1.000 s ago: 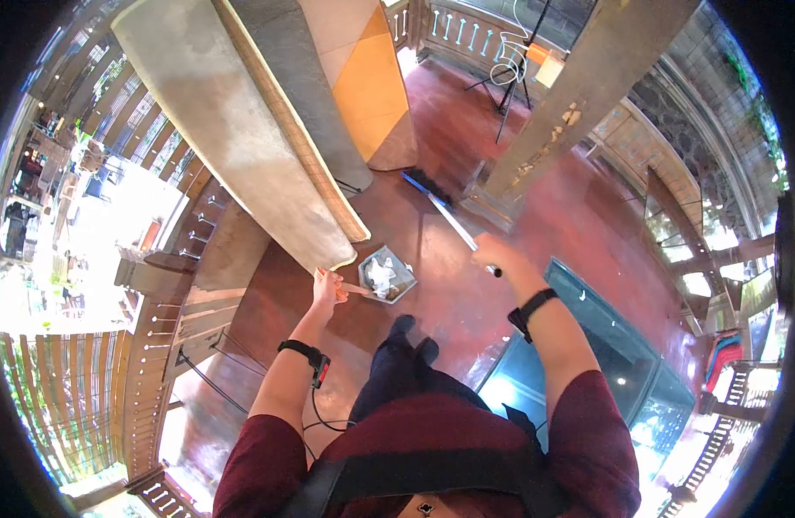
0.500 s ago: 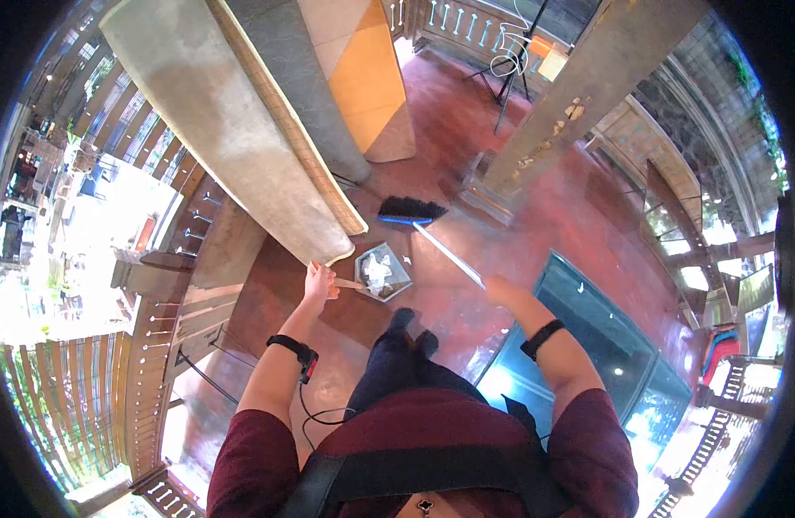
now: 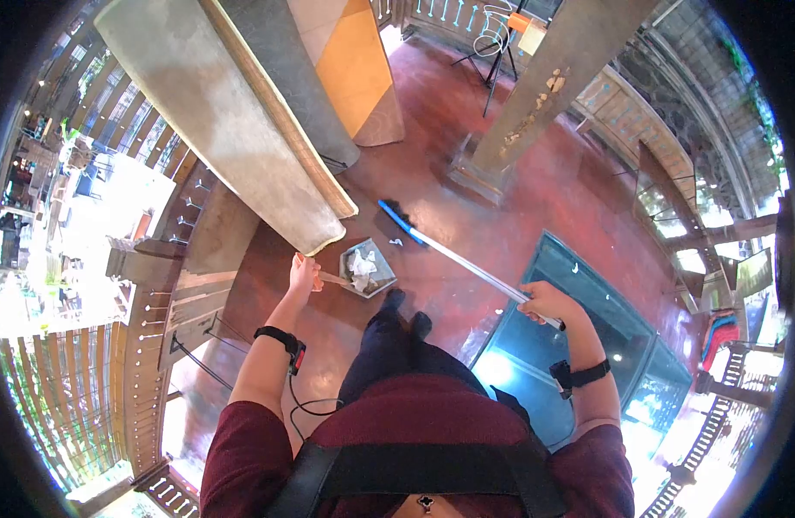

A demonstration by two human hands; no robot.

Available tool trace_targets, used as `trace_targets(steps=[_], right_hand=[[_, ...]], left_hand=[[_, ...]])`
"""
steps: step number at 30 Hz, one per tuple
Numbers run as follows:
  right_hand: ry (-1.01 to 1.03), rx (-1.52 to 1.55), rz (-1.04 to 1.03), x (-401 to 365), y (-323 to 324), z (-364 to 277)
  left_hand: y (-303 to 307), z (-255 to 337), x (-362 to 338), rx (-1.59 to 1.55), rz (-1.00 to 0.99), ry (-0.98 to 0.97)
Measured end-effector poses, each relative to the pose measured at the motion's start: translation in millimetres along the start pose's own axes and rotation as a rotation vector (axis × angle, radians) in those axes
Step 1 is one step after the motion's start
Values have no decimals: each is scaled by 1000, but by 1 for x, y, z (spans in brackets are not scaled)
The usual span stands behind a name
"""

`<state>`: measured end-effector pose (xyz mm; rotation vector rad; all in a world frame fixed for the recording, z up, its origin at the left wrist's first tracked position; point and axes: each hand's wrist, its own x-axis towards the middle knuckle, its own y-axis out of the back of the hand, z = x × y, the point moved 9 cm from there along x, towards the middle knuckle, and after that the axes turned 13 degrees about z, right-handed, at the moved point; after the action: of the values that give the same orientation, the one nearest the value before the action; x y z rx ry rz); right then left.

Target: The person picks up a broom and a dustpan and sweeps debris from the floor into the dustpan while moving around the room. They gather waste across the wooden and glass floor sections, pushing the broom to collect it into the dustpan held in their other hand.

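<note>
My left hand (image 3: 304,276) is closed around the orange end of a dustpan's handle. The dustpan (image 3: 385,274) rests on the floor just to the right of that hand, with crumpled white scraps (image 3: 361,262) in it. My right hand (image 3: 546,304) grips the upper end of a broom (image 3: 471,268) by its pale stick. The broom slants up and left, its blue head (image 3: 401,221) and dark bristles at the floor beyond the dustpan. A small white scrap (image 3: 396,242) lies between the dustpan and the broom head.
A long pale board (image 3: 233,129) leans at left, its lower end close to the dustpan. A thick post (image 3: 535,112) rises ahead. A glass-like blue panel (image 3: 553,345) lies at right. A tripod (image 3: 492,78) stands at the back on the red floor (image 3: 432,104).
My right hand has moved back to the right, drawing the broom with it. The broom head has turned to a slant and sits nearer the white scrap. My left hand stays on the dustpan's handle.
</note>
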<state>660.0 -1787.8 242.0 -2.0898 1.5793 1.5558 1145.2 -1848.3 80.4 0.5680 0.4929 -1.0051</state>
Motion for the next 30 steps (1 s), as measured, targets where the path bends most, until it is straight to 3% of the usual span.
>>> trace_targets(steps=[3,5,7,10,13,16,19,25,30], right_hand=[[-10,-209,1,17,-21,23],[281,-500,176,37,-47,19],[268,-556,243,49,-78,24],[37,-464,91,30,-112,22],[239,-509,106,11,-142,17],[220,-248,-15,-25,-148,15],[18,68,-157,-56,-157,41],[-112,254,-84,-143,-143,37],[-225,345,152,-190,-143,67]], left_hand=[[-3,-7,-6,2,23,32],[-3,-8,-6,20,9,36],[-3,-6,-13,73,17,60],[-6,-5,-19,144,2,67],[-10,-4,-18,137,-33,83],[-16,-6,-20,86,-131,119],[-24,-4,-26,-2,-236,150],[-25,-15,-22,-65,-327,163],[-35,-5,-34,5,-390,98]])
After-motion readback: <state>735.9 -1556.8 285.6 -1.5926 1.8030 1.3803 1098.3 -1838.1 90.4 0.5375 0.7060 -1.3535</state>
